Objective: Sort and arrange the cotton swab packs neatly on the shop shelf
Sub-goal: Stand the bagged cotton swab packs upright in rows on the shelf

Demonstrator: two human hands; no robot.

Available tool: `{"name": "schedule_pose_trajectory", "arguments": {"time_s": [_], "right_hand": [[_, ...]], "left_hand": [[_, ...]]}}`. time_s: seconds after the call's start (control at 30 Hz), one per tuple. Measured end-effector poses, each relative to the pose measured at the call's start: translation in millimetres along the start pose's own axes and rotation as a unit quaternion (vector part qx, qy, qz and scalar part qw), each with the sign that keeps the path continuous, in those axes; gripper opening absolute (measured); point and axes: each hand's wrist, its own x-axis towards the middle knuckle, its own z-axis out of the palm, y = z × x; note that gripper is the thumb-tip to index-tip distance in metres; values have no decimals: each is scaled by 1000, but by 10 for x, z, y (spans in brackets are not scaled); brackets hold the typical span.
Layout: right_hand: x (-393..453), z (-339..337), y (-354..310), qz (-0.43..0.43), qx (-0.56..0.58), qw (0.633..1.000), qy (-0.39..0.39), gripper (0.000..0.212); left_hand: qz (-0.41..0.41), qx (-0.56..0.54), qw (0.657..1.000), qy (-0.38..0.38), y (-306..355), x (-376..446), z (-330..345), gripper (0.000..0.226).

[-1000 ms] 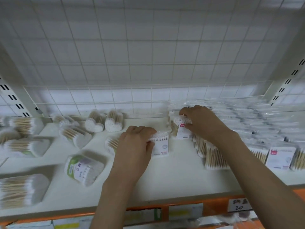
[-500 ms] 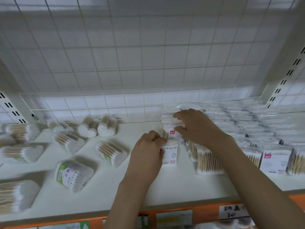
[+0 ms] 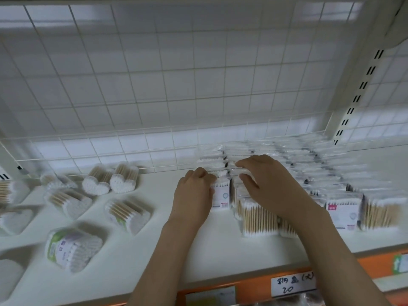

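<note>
A white wire grid panel (image 3: 154, 85) forms the back wall, rising behind and above the point of grip. To the upper right of the grip stands a cream upright post (image 3: 357, 85) with paired black slots down its face. Far left of the grip, another slotted upright (image 3: 4, 176) shows only at the frame's edge. Below and toward the viewer, an orange price rail (image 3: 249, 288) runs along the front edge. On it, down and right of the grip, sits a handwritten white price tag (image 3: 292, 283) reading "20". A green label (image 3: 400, 262) shows at the rail's far right.

Left hand (image 3: 194, 195) curled, right hand (image 3: 268, 186) spread
</note>
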Motion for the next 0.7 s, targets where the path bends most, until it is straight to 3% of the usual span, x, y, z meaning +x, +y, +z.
{"name": "schedule_pose_trajectory", "arguments": {"time_s": [0.23, 0.47, 0.7], "right_hand": [[-104, 66, -39, -1, 24, 1000, 5, 31], [-205, 131, -125, -14, 43, 999, 8, 30], [-249, 344, -327, -50, 81, 995, -23, 29]], "left_hand": [[-9, 28, 1000, 6, 13, 29, 28, 33], [-28, 36, 999, 29, 56, -109, -44, 56], [-66, 40, 996, 49, 73, -488, -274, 44]]}}
